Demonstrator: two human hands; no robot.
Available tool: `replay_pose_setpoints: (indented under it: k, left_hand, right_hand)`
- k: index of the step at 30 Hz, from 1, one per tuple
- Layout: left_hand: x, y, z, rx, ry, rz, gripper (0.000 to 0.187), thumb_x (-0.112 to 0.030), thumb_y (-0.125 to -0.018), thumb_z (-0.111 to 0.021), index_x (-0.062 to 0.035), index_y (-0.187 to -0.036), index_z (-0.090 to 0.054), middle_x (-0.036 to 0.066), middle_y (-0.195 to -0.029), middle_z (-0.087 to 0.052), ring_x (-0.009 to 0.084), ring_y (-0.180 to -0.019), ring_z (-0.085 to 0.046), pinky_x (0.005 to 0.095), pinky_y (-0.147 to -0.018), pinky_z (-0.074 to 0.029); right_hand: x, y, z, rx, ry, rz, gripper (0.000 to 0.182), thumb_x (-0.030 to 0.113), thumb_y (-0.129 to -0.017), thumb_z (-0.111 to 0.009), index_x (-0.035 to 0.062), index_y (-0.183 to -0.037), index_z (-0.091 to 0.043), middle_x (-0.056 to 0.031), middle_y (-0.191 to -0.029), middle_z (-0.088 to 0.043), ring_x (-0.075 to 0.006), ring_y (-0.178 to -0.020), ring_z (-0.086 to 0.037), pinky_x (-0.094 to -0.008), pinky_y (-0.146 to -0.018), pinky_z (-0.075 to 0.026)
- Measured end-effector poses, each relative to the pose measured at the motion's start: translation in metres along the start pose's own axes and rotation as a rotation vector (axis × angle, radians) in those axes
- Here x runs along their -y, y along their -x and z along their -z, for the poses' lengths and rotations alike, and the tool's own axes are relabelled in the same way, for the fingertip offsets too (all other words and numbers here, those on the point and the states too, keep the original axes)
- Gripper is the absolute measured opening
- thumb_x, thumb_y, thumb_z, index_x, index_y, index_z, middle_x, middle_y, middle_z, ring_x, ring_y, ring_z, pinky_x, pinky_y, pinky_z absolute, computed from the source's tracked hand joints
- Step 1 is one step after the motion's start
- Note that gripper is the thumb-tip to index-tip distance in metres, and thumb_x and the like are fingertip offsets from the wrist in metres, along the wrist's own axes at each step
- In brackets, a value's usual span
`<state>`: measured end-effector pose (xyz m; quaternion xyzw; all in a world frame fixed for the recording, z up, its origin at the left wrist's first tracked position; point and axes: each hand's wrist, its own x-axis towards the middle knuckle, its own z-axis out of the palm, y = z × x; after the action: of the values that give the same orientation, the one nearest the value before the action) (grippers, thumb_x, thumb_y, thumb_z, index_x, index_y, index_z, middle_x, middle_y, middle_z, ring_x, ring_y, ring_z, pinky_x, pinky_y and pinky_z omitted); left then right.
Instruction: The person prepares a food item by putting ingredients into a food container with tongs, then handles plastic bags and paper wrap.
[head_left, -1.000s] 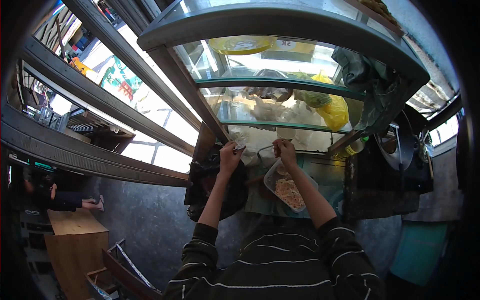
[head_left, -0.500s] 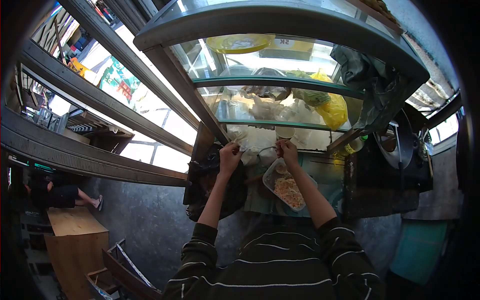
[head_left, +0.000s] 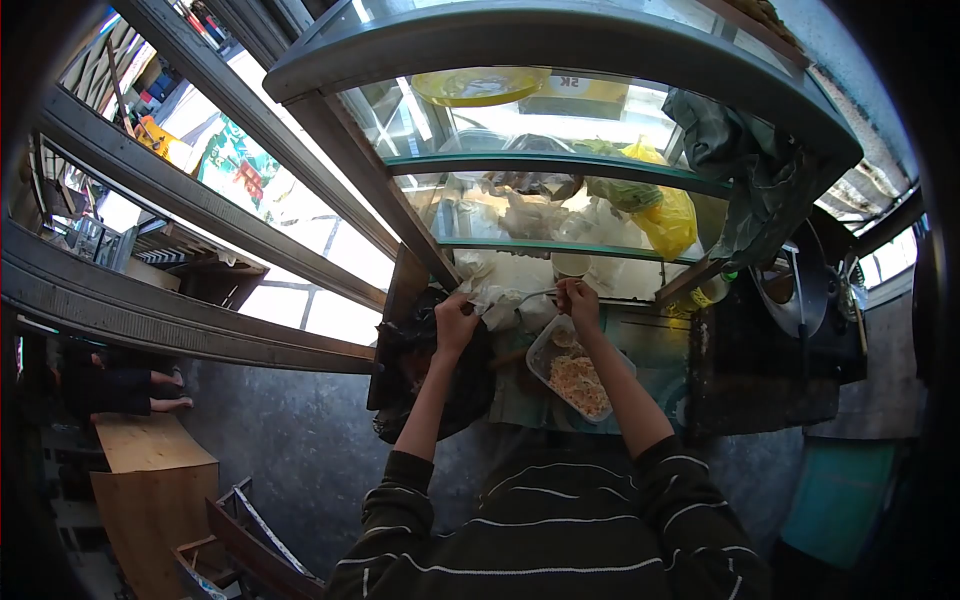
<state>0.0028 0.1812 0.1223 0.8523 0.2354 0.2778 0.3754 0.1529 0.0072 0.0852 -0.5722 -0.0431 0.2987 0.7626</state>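
My left hand (head_left: 456,322) is closed on the edge of a thin white plastic bag (head_left: 488,298) at the front of the glass case. In my right hand (head_left: 580,303) is the handle of a metal spoon (head_left: 538,294), which points left toward the bag. The spoon's far end is hard to make out against the white plastic. Below my right hand sits a clear plastic tub (head_left: 538,376) with an orange and white shredded food mix (head_left: 577,384) and a small round cup (head_left: 563,334) in it.
A black plastic bag (head_left: 395,345) lies below my left forearm. The glass case (head_left: 560,246) holds a yellow plastic bag (head_left: 668,222) and pale bags. At right stand a bottle (head_left: 712,290) and a dark pan (head_left: 815,275). A person's legs (head_left: 165,405) show at far left.
My left hand has come down slightly, and more of the white plastic shows between my hands. The spoon has shifted a little. At far left the person's legs have changed position.
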Motion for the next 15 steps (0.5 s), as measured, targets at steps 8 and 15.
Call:
replay_pose_setpoints:
  k: [8,15]
  left_hand:
    - [-0.011,0.001,0.007,-0.012,0.036,0.000,0.030,-0.021,-0.063,-0.075,0.0013,-0.079,-0.063,0.015,-0.071,-0.062,0.0185,-0.063,-0.061,0.0289,-0.057,-0.045]
    - [-0.007,0.003,0.008,0.029,0.004,0.031,0.026,-0.019,-0.062,-0.074,0.0012,-0.076,-0.063,0.014,-0.069,-0.061,0.0188,-0.061,-0.060,0.0292,-0.057,-0.044]
  right_hand:
    - [0.002,-0.001,0.002,0.002,-0.020,0.007,0.024,0.023,-0.090,-0.045,0.0023,-0.084,-0.057,-0.0009,-0.063,-0.050,-0.0089,-0.051,-0.048,-0.0231,-0.046,-0.042]
    - [0.017,0.012,0.011,-0.019,-0.067,0.009,0.023,0.025,-0.090,-0.044,0.0049,-0.086,-0.054,-0.0006,-0.068,-0.049,-0.0093,-0.055,-0.048,-0.0231,-0.049,-0.040]
